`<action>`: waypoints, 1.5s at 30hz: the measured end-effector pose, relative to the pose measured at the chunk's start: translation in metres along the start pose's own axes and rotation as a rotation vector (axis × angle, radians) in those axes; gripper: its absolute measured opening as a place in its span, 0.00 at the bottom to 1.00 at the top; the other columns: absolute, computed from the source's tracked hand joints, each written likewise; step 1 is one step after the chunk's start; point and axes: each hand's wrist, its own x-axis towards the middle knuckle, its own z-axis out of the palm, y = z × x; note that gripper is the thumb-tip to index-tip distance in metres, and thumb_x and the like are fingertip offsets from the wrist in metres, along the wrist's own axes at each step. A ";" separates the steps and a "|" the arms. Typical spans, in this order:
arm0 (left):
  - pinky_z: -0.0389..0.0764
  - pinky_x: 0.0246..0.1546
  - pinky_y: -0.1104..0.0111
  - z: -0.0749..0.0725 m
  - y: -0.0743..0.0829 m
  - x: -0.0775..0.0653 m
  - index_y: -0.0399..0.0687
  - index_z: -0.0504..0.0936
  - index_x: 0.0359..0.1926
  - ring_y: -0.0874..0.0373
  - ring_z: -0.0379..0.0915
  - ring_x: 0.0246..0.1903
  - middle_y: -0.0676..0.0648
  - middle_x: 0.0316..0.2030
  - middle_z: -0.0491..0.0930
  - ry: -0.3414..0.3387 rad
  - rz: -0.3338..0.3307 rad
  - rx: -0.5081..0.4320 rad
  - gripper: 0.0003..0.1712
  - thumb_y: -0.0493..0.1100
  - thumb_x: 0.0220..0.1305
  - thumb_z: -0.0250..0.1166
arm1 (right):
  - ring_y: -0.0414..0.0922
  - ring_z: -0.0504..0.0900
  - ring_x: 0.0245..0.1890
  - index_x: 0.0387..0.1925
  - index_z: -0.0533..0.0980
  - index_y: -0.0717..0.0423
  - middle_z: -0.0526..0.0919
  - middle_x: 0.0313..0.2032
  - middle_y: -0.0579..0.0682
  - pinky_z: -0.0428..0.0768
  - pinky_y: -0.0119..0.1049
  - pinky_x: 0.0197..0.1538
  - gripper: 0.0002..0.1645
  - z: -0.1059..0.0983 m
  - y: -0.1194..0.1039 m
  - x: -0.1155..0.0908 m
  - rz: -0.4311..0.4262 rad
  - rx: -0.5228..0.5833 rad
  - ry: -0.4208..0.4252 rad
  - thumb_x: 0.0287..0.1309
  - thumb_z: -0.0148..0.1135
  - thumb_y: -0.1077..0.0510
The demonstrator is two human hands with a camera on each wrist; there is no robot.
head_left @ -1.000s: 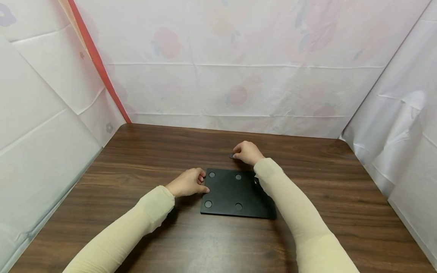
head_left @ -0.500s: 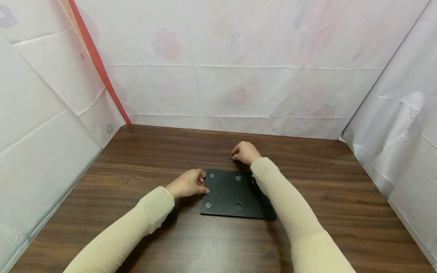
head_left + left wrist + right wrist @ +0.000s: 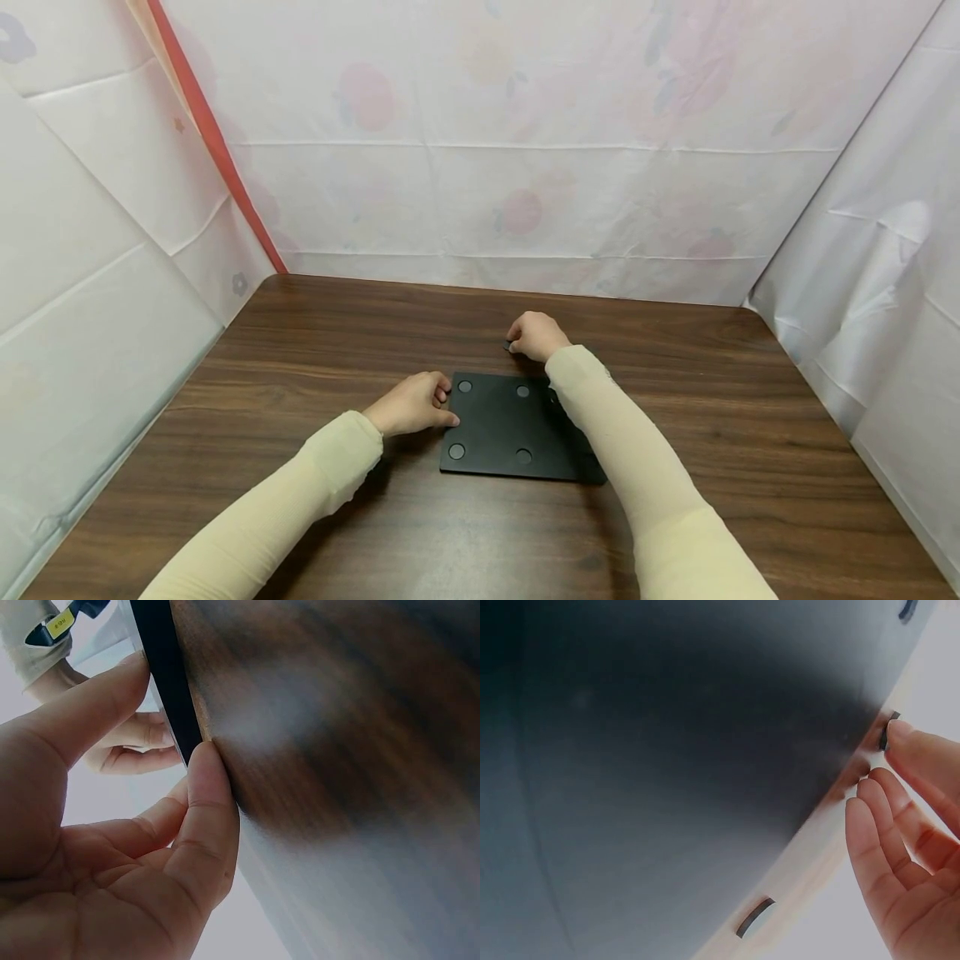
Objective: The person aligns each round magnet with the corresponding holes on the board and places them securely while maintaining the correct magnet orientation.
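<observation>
With the left hand [image 3: 411, 404] pinching the left edge of the black plate [image 3: 495, 429] at table centre, and the right hand [image 3: 534, 335] pinching a small pad [image 3: 508, 345] just beyond it, a loose pinch may drop the pad.

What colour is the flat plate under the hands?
Black plate, matte, clearest in the head view.

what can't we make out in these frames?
- Small dark piece at the right hand: head view, too small to identify; whether pinched or only touched is unclear.
- Black plate: right side covered by the right sleeve.
- Left hand: wrist view blurred; contact at the plate edge only.
</observation>
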 end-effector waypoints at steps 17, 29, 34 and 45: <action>0.77 0.47 0.62 0.001 0.001 -0.001 0.33 0.75 0.54 0.57 0.73 0.40 0.46 0.41 0.78 0.008 0.004 0.027 0.32 0.43 0.52 0.76 | 0.50 0.82 0.51 0.50 0.83 0.55 0.84 0.51 0.53 0.80 0.45 0.55 0.14 0.002 -0.006 -0.002 -0.038 -0.113 0.012 0.64 0.63 0.59; 0.77 0.48 0.61 0.000 0.003 -0.001 0.34 0.75 0.55 0.57 0.72 0.41 0.46 0.42 0.78 0.008 -0.007 0.019 0.32 0.43 0.52 0.76 | 0.48 0.82 0.40 0.45 0.84 0.57 0.85 0.47 0.54 0.81 0.44 0.50 0.10 -0.002 -0.004 -0.005 -0.067 -0.121 0.001 0.65 0.62 0.59; 0.77 0.48 0.62 0.001 0.002 0.000 0.34 0.75 0.55 0.57 0.72 0.40 0.46 0.42 0.78 0.006 -0.007 0.013 0.32 0.43 0.53 0.76 | 0.48 0.83 0.43 0.48 0.83 0.57 0.84 0.51 0.55 0.81 0.43 0.50 0.13 -0.002 0.000 -0.008 -0.065 -0.087 0.013 0.65 0.62 0.58; 0.76 0.48 0.62 0.000 0.004 -0.002 0.34 0.75 0.55 0.57 0.72 0.40 0.46 0.41 0.78 0.001 -0.008 0.013 0.31 0.43 0.53 0.76 | 0.47 0.83 0.43 0.44 0.84 0.55 0.86 0.47 0.52 0.82 0.44 0.49 0.11 -0.005 0.011 -0.013 -0.086 0.012 0.060 0.63 0.64 0.56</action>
